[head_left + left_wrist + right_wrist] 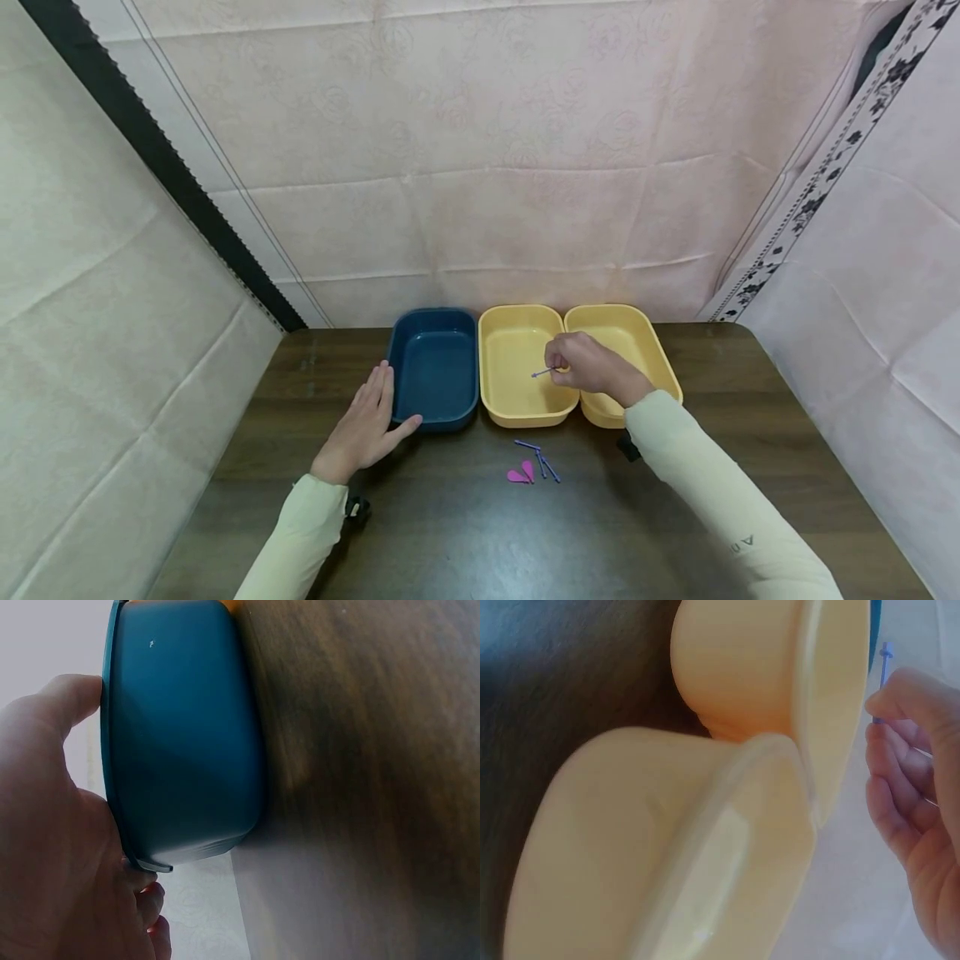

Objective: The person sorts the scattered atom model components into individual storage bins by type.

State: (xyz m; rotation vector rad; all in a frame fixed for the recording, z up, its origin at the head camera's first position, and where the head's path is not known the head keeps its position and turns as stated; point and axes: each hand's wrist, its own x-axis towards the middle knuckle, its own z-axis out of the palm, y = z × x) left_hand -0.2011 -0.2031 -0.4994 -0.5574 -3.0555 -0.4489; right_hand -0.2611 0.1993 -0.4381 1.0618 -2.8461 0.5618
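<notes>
My right hand (588, 362) pinches a small thin purple stick (885, 667) between thumb and fingertips, above the yellow bins. The stick (542, 372) has a small knob at its free end. Straight-fingered, my left hand (363, 421) touches the rim of the dark blue bin (435, 367) at its left and front sides. In the left wrist view, the thumb meets the rim of that blue bin (180, 735). Several purple sticks (550, 469) lie on the table in front of the bins, beside pink teardrop-shaped pieces (517, 477).
A yellow bin (517, 400) stands right of the blue one, and a second yellow bin (648, 350) adjoins it on the right. All three stand at the back of the brown wooden table (450, 533). Pale cloth (487, 167) hangs behind and along both sides.
</notes>
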